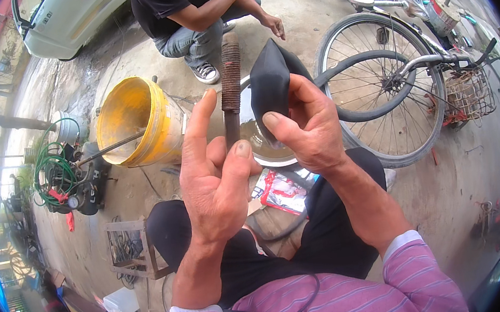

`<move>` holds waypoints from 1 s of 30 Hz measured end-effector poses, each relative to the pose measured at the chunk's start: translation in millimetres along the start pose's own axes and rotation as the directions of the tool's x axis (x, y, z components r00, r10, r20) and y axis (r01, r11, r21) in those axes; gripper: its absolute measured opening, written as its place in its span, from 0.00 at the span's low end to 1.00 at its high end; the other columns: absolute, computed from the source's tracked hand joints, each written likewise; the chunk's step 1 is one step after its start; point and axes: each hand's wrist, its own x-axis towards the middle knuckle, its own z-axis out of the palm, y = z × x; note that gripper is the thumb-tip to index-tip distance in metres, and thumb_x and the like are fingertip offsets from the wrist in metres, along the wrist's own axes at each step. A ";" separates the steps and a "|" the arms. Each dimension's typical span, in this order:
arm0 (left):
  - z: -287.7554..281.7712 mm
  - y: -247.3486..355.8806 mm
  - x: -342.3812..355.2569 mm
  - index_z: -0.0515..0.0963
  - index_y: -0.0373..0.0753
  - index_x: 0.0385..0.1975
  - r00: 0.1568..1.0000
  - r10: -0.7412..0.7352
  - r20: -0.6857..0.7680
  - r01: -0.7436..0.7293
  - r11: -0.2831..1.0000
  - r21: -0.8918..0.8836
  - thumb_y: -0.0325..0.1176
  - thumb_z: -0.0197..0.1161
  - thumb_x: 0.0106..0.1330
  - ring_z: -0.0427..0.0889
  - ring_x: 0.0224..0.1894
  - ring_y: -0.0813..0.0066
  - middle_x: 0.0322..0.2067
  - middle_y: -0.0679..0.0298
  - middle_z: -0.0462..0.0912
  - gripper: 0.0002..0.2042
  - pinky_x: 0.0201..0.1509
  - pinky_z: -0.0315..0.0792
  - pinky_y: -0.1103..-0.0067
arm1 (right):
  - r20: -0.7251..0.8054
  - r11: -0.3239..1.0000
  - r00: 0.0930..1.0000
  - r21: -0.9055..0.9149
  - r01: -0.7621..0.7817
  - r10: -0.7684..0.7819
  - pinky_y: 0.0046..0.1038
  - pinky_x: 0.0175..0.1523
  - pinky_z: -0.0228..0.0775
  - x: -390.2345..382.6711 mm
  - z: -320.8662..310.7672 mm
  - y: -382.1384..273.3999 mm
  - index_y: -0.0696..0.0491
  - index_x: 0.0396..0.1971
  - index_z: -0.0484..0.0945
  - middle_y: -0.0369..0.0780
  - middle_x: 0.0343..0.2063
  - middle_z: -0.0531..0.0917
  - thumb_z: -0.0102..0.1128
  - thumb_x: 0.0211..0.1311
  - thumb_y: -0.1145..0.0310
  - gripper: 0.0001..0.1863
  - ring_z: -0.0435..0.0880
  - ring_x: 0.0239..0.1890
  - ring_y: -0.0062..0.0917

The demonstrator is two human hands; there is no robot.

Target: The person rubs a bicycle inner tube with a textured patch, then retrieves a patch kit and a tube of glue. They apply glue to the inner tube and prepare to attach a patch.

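Note:
Upright in my left hand [213, 188] is a narrow metal tool [230, 77], its upper part wrapped or ridged in reddish brown; its exact kind cannot be made out. Thumb and fingers pinch its lower shank, and the index finger points up. My right hand [316, 132] grips a black rubber inner tube [270, 82], folded to a peak beside the tool, thumb pressed on its near face. Tool and tube are apart. Behind both hands stands a round basin [276, 163] with murky water, partly hidden. A grey loop of tube [376, 114] hangs across a bicycle wheel [415, 157].
A yellow bucket [165, 126] lies tilted at left, near an air compressor [89, 191] with green hose [50, 158]. A person [195, 13] crouches opposite. The bicycle's wire basket [470, 94] is at right. A wooden-framed box [130, 248] and plastic packaging [282, 192] lie near my legs.

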 end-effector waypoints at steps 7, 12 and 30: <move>-13.3 -13.1 -20.9 0.57 0.31 0.77 0.993 0.081 0.082 -0.096 0.974 0.204 0.23 0.52 0.73 0.70 0.25 0.89 0.29 0.64 0.80 0.31 0.27 0.63 0.90 | -0.079 0.999 0.997 -0.042 0.019 -0.023 0.20 0.53 0.75 -0.9 -0.2 -0.3 0.61 0.54 0.77 0.33 0.43 0.82 0.72 0.61 0.77 0.21 0.81 0.44 0.14; -7.3 -26.7 -29.6 0.60 0.31 0.76 0.980 0.131 0.149 -0.167 0.951 0.259 0.19 0.52 0.73 0.72 0.27 0.88 0.29 0.67 0.79 0.30 0.32 0.67 0.87 | -0.027 0.994 0.994 -0.029 0.104 -0.105 0.18 0.49 0.74 2.2 -2.1 2.9 0.61 0.52 0.79 0.32 0.43 0.79 0.69 0.64 0.79 0.17 0.80 0.44 0.13; 10.7 -38.3 -9.0 0.59 0.33 0.77 0.979 0.162 0.123 -0.183 0.966 0.182 0.22 0.52 0.75 0.70 0.22 0.89 0.25 0.67 0.80 0.29 0.27 0.63 0.89 | -0.035 0.991 0.997 -0.118 0.062 -0.067 0.15 0.43 0.69 -1.9 -8.4 0.0 0.61 0.49 0.81 0.28 0.40 0.77 0.64 0.67 0.81 0.11 0.75 0.40 0.07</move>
